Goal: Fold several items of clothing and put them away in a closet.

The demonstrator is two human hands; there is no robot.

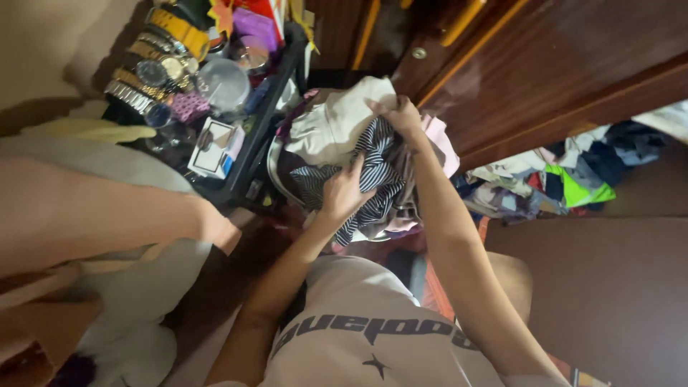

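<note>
A heap of clothes fills a container below me. My left hand (345, 190) grips a black-and-white striped garment (378, 168) in the middle of the heap. My right hand (398, 115) is closed on the edge of a cream-white garment (335, 123) that lies on top of the heap. A pale pink cloth (440, 140) shows to the right of my right wrist. Both forearms reach forward from my light shirt.
A dark shelf (266, 115) to the left carries several wristwatches (147, 72), a glass globe (223, 84) and a small white box (215, 149). A brown wooden wardrobe door (545, 72) stands ahead on the right. More clothes (552, 179) lie piled at its foot.
</note>
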